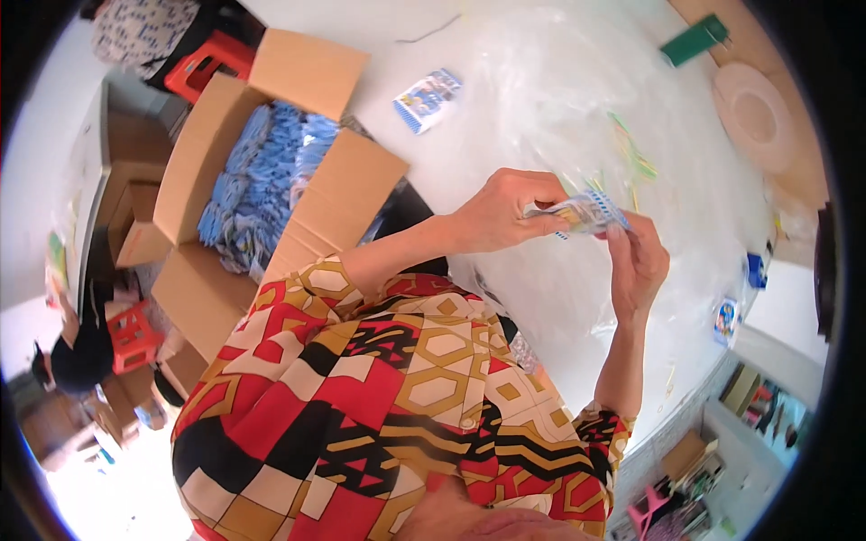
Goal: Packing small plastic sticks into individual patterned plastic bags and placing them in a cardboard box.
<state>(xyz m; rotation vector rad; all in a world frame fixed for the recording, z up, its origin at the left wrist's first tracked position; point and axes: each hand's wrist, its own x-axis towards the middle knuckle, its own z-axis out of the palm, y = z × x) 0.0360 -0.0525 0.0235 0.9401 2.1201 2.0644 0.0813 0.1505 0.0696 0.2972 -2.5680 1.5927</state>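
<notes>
A small blue-and-white printed packet is held up between my two hands over the white table. My left hand pinches its left end between thumb and fingers. Its right end is gripped by my right hand, thumb on the near side. Part of the packet is hidden by my fingers. A similar blue-and-white packet lies flat on the table, beyond and to the left of my hands. Clear plastic sheeting spreads over the table under and beyond them.
At my left stands an open cardboard box packed with blue packets. A green box and a white ring-shaped roll lie at the far right. Another small packet rests near the right edge. Red stools stand beyond the box.
</notes>
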